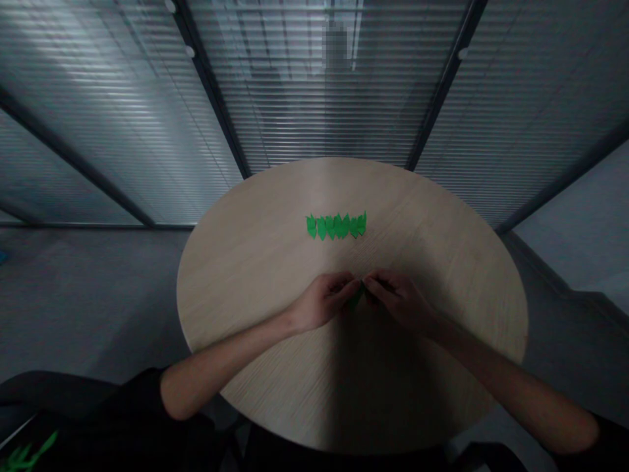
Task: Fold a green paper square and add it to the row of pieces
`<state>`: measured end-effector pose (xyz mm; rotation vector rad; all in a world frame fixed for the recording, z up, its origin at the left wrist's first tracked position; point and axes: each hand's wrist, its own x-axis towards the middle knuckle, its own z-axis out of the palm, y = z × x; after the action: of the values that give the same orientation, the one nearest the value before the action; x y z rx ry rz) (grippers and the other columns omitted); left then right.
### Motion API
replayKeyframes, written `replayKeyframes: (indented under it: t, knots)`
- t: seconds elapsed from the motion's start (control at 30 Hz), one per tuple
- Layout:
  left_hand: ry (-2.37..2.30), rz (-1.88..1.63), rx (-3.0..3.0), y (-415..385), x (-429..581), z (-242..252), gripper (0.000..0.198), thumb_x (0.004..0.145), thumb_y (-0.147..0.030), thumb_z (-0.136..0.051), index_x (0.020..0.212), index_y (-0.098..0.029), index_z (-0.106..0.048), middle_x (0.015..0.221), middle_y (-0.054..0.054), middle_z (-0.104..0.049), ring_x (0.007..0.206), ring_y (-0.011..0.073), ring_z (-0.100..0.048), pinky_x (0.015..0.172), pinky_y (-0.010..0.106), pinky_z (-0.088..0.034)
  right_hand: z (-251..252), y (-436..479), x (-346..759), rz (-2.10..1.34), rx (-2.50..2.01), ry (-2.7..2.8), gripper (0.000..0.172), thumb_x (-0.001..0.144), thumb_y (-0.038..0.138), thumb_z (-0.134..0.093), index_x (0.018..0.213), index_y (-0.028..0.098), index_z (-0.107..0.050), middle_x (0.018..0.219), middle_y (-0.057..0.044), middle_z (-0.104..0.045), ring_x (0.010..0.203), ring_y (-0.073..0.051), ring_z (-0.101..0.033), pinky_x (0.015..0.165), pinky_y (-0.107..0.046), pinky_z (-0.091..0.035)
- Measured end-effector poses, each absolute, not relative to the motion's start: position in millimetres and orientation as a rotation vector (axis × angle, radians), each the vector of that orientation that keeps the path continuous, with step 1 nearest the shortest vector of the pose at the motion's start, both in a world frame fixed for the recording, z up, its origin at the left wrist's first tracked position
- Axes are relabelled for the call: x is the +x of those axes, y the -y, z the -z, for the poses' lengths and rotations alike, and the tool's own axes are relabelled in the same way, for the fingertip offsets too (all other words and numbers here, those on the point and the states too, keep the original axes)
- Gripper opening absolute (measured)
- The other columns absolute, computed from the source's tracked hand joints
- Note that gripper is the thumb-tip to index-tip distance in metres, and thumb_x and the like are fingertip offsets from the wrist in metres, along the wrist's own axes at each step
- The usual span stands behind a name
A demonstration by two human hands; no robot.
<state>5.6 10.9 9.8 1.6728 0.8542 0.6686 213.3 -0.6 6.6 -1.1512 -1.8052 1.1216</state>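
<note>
While both bare hands meet near the middle of the round wooden table [236, 262], their fingertips almost touching, a small green piece [356, 297] sits pinched between them, mostly hidden by the fingers and the dim light. With twelve o'clock at the table's far edge, the left hand [319, 303] comes in along a bare forearm from eight o'clock, its thumb and fingers drawn narrow on the piece. The right hand [403, 303] reaches in from four o'clock, its fingertips likewise closed at the piece's edge. Towards twelve o'clock from the hands, apart from them, a row of green leaf-like pieces [337, 227] lies crosswise on the wood, pointed at their ends and set close together. A dark shadow [386, 380] spreads over the tabletop towards six o'clock. Off the table at eight o'clock, more green strips [32, 455] show against something black. Slatted blinds [295, 118] between dark frames stand beyond the twelve o'clock edge, and grey floor [98, 295] shows at nine.
</note>
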Motion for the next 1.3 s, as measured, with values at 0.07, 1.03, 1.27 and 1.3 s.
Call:
replayKeyframes:
  t: [0.07, 1.03, 1.27, 1.3]
  knots:
    - [-0.852, -0.661, 1.678, -10.7, 5.2, -9.2, 0.042, 0.103, -0.050, -0.046, 0.080, -0.016, -0.057, 0.067, -0.002, -0.052, 0.060, 0.0120, -0.050, 0.054, 0.024, -0.036, -7.4, 0.9, 213.1, -1.124, -1.152, 1.813, 0.035, 0.101, 0.044, -0.054, 0.077, 0.020, -0.063, 0.067, 0.001, -0.059, 0.063, -0.014, -0.054, 0.061, -0.026, -0.042]
    - [-0.834, -0.740, 1.510, -11.9, 5.5, -13.2, 0.046, 0.093, -0.060, -0.063, 0.076, -0.020, -0.047, 0.059, -0.003, -0.056, 0.051, 0.0105, -0.053, 0.046, 0.021, -0.036, -8.4, 0.0, 213.3, -1.207, -1.121, 1.718, 0.038, 0.098, 0.047, -0.057, 0.074, 0.019, -0.064, 0.064, 0.001, -0.057, 0.058, -0.013, -0.052, 0.055, -0.026, -0.040]
    - [-0.819, -0.695, 1.544, -11.0, 6.5, -10.8, 0.036, 0.095, -0.051, -0.062, 0.089, -0.016, -0.057, 0.067, -0.003, -0.055, 0.055, 0.0097, -0.049, 0.048, 0.021, -0.036, -9.0, -3.5, 212.2, -1.160, -1.151, 1.592, 0.040, 0.096, 0.050, -0.058, 0.070, 0.020, -0.063, 0.063, -0.001, -0.060, 0.059, -0.014, -0.054, 0.058, -0.027, -0.043]
    - [-0.789, -0.680, 1.549, -10.8, 6.4, -10.1, 0.034, 0.096, -0.048, -0.062, 0.093, -0.015, -0.060, 0.069, -0.003, -0.054, 0.057, 0.0097, -0.048, 0.050, 0.021, -0.037, -9.1, -3.9, 211.8, -1.157, -1.151, 1.579, 0.040, 0.095, 0.051, -0.058, 0.070, 0.020, -0.063, 0.062, -0.001, -0.060, 0.058, -0.014, -0.054, 0.057, -0.028, -0.043]
